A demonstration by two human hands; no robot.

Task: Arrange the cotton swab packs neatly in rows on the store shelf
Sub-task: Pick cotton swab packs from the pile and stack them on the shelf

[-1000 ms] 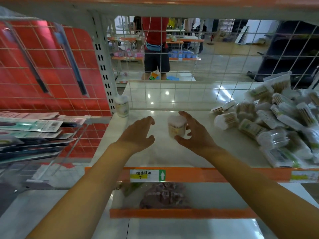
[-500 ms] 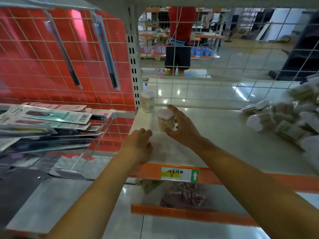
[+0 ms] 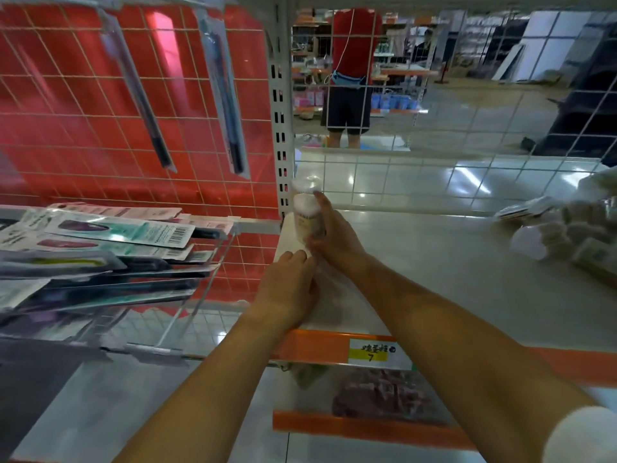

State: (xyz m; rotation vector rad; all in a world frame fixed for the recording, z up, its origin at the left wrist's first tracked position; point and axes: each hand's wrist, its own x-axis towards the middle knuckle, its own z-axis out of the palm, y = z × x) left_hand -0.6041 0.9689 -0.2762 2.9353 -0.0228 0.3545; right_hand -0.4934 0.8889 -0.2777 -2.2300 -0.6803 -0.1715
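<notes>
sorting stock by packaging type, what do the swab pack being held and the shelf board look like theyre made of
Swab pack in the right hand: apparently clear, glossy plastic; the white swab tips show through the wall. Shelf board: looks like smooth painted metal or laminate with a pale semi-gloss surface and an orange front strip; which one is unclear.

Held pack point(image 3: 306, 219): far left of shelf point(image 3: 434, 272), just before corner pack point(image 3: 305, 185).
Pack pile point(image 3: 567, 228): far right.
Left hand point(image 3: 287, 289): shelf's front-left.
</notes>
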